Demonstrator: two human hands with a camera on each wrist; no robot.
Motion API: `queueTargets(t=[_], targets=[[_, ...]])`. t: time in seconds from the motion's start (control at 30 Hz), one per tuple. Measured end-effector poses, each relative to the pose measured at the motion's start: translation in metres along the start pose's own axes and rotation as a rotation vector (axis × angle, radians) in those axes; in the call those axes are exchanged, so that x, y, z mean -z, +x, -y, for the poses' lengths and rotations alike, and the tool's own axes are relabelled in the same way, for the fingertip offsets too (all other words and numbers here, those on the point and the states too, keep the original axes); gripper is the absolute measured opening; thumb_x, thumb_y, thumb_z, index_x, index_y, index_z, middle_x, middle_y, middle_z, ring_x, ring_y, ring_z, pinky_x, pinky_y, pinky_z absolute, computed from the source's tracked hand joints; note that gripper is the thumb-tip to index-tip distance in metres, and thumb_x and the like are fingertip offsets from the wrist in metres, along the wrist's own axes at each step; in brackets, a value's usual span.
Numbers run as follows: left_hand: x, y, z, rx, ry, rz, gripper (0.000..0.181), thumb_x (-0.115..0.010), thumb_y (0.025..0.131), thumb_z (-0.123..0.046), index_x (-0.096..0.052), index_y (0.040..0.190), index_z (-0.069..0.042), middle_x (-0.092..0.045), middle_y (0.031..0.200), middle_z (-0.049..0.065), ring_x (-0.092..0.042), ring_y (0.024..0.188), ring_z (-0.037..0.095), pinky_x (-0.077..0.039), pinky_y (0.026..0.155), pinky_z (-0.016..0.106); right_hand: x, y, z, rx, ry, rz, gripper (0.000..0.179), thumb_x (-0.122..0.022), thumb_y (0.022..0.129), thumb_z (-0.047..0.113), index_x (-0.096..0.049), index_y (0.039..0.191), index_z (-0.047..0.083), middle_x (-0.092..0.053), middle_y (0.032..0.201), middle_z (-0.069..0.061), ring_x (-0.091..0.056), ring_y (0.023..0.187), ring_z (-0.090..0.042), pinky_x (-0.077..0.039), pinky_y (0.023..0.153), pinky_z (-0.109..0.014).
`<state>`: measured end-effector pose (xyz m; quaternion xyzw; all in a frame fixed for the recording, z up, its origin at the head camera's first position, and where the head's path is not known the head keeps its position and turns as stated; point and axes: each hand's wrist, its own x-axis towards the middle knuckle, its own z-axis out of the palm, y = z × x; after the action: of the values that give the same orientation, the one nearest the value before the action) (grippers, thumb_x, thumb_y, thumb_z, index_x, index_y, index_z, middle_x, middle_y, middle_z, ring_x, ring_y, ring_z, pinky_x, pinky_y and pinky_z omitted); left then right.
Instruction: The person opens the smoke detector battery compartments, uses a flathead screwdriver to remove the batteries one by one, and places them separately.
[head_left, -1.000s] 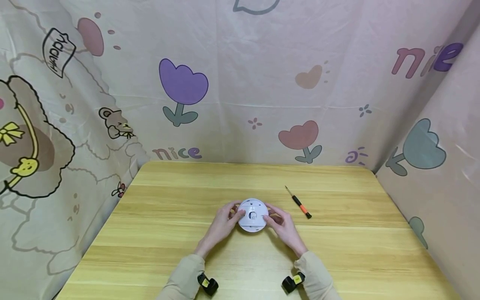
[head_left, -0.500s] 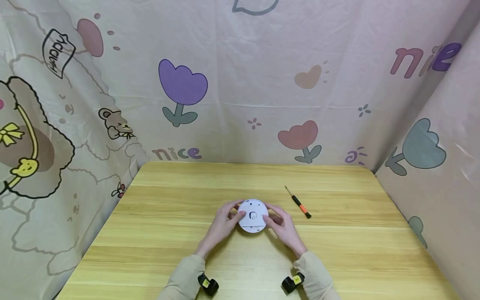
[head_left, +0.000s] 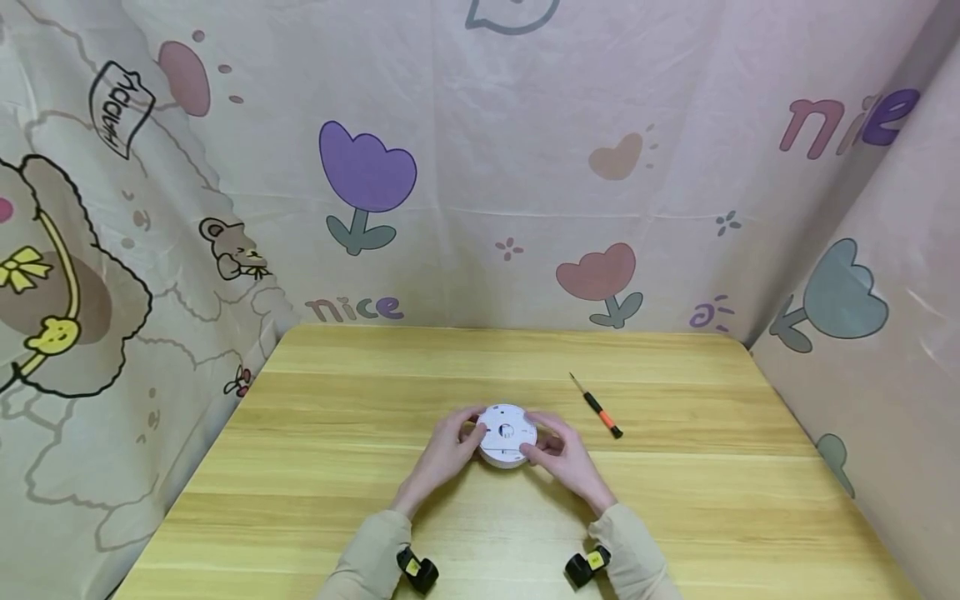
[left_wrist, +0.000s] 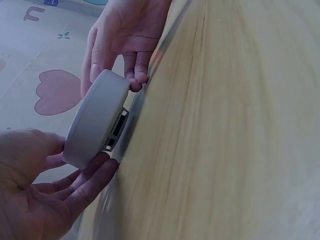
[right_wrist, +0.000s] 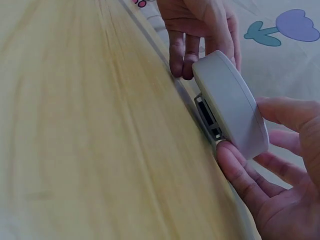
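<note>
A round white smoke detector (head_left: 504, 433) is held between both hands above the wooden table, its flat face with slots and a round middle opening turned up. My left hand (head_left: 447, 450) grips its left edge, thumb on the rim and fingers behind. On the opposite edge my right hand (head_left: 564, 457) holds it, thumb at the lower right of the face. In the left wrist view the smoke detector (left_wrist: 96, 120) shows its smooth side wall. A dark slotted part (right_wrist: 209, 118) juts from its underside in the right wrist view.
A small screwdriver (head_left: 597, 408) with a black and orange handle lies on the wooden table (head_left: 337, 483), right of the hands. Patterned cloth (head_left: 480, 167) hangs behind the table and along both sides. A black wrist camera sits at each sleeve.
The smoke detector has tilted, so its near side wall now shows below the face. The right thumb has shifted lower on it. The screwdriver has stayed put.
</note>
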<state>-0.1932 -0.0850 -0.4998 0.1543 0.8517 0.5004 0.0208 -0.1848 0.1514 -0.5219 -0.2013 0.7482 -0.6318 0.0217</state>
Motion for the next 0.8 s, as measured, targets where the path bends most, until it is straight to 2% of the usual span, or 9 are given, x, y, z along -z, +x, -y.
queueTargets(t=[0.13, 0.23, 0.33, 0.4, 0.47, 0.6, 0.8], targets=[[0.0008, -0.0011, -0.0008, 0.0, 0.009, 0.039, 0.048, -0.064, 0.099, -0.022, -0.054, 0.142, -0.002, -0.063, 0.132, 0.02, -0.062, 0.079, 0.01, -0.055, 0.065, 0.017, -0.0006, 0.001, -0.0013, -0.013, -0.054, -0.018, 0.054, -0.073, 0.089, 0.003, -0.053, 0.137, -0.01, -0.047, 0.142, -0.033, -0.067, 0.085, -0.008, -0.063, 0.073, -0.023], [0.0011, -0.0011, -0.0011, -0.005, 0.042, 0.05, 0.054, -0.07, 0.095, -0.027, -0.054, 0.142, -0.005, -0.064, 0.133, 0.015, -0.061, 0.082, 0.012, -0.055, 0.069, 0.022, -0.0006, 0.0011, 0.0002, -0.034, -0.111, -0.043, 0.053, -0.075, 0.088, 0.006, -0.056, 0.135, -0.007, -0.051, 0.141, -0.029, -0.064, 0.084, -0.005, -0.06, 0.074, -0.019], [0.0009, -0.002, -0.0015, -0.017, 0.066, 0.059, 0.06, -0.074, 0.092, -0.031, -0.054, 0.143, -0.006, -0.064, 0.136, 0.014, -0.066, 0.101, 0.022, -0.059, 0.088, 0.036, -0.0003, 0.0009, 0.0017, -0.057, -0.165, -0.062, 0.053, -0.077, 0.086, 0.009, -0.06, 0.135, -0.003, -0.055, 0.139, -0.024, -0.06, 0.084, -0.006, -0.056, 0.075, -0.017], [0.0007, -0.0026, -0.0016, -0.028, 0.076, 0.065, 0.064, -0.076, 0.089, -0.032, -0.054, 0.143, -0.006, -0.062, 0.138, 0.015, -0.063, 0.117, 0.029, -0.055, 0.101, 0.046, -0.0005, 0.0008, 0.0028, -0.067, -0.18, -0.061, 0.054, -0.078, 0.086, 0.01, -0.06, 0.135, -0.002, -0.055, 0.139, -0.022, -0.061, 0.089, -0.012, -0.056, 0.079, -0.019], [0.0004, -0.0027, -0.0012, -0.048, 0.083, 0.069, 0.067, -0.078, 0.087, -0.033, -0.053, 0.143, -0.004, -0.059, 0.142, 0.017, -0.057, 0.13, 0.034, -0.048, 0.111, 0.051, -0.0004, 0.0008, 0.0039, -0.071, -0.19, -0.05, 0.056, -0.079, 0.085, 0.012, -0.059, 0.137, -0.001, -0.054, 0.141, -0.021, -0.065, 0.099, -0.019, -0.058, 0.088, -0.023], [-0.0002, -0.0019, -0.0003, -0.069, 0.077, 0.07, 0.071, -0.08, 0.085, -0.033, -0.053, 0.143, -0.002, -0.057, 0.145, 0.019, -0.054, 0.134, 0.036, -0.046, 0.114, 0.05, 0.0001, 0.0026, 0.0035, -0.038, -0.187, -0.007, 0.061, -0.078, 0.087, 0.013, -0.054, 0.141, -0.003, -0.049, 0.147, -0.023, -0.062, 0.12, -0.037, -0.055, 0.104, -0.036], [-0.0001, -0.0008, 0.0001, -0.075, 0.036, 0.089, 0.07, -0.08, 0.086, -0.027, -0.05, 0.144, 0.001, -0.058, 0.143, 0.022, -0.057, 0.131, 0.035, -0.049, 0.112, 0.046, 0.0003, 0.0045, 0.0021, -0.025, -0.182, 0.017, 0.064, -0.078, 0.086, 0.013, -0.052, 0.143, -0.003, -0.047, 0.149, -0.025, -0.059, 0.125, -0.043, -0.054, 0.105, -0.041]])
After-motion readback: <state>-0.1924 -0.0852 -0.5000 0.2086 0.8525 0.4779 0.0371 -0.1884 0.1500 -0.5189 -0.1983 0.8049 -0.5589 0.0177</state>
